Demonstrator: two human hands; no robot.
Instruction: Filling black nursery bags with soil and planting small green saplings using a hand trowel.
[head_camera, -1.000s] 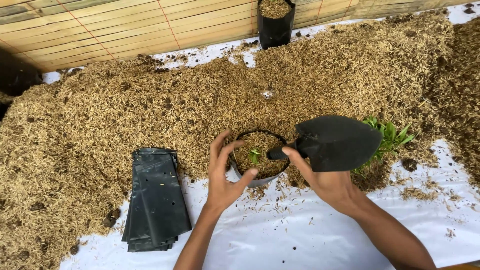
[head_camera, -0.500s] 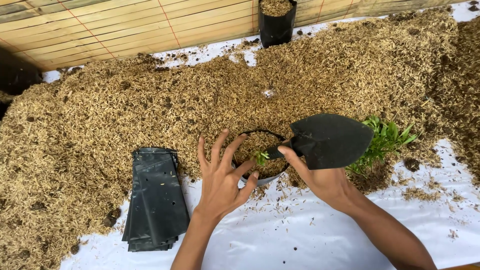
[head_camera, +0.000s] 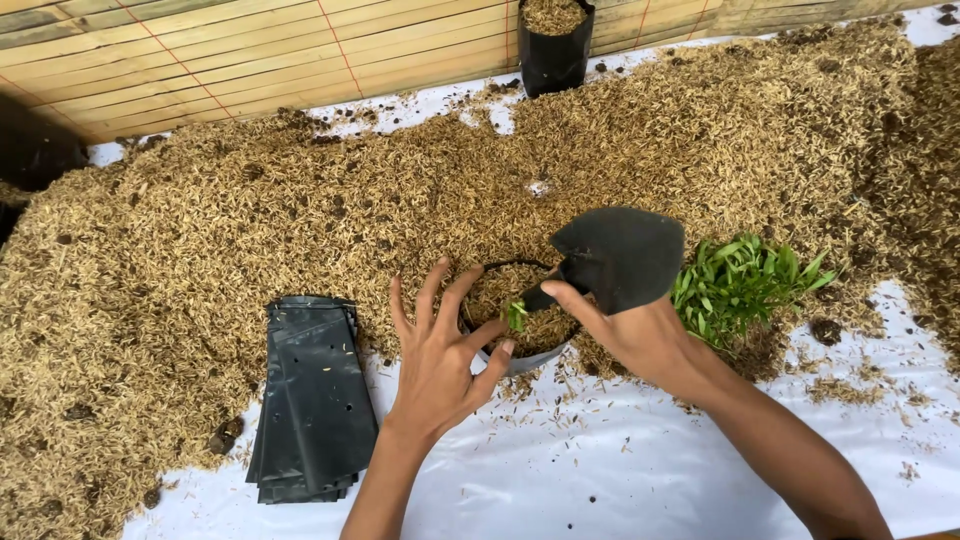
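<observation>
Far left: stack of flat black grow bags (head_camera: 312, 400) lies on the white sheet (head_camera: 600, 470), just beside the heap of rice husk mix (head_camera: 250, 210).

Your left hand (head_camera: 440, 350) now rests against the near-left rim of the filled grow bag (head_camera: 520, 315), fingers fanned wide, thumb hooked under the rim. A second ago the same hand cupped the rim with fingers closer together; it has shifted up and spread. Reading: you are steadying the bag rather than gripping it.

A small green seedling (head_camera: 516, 316) stands in the husk inside the bag, near its front edge.

Your right hand (head_camera: 630, 335) holds the black trowel (head_camera: 620, 255), fingers closed on the handle, blade raised and tilted over the bag's right rim; it sits slightly further left than before.

Right: bundle of green seedlings (head_camera: 745, 280) lies on the husk. Top: another filled black bag (head_camera: 553, 40) stands by the bamboo wall (head_camera: 200, 50).
</observation>
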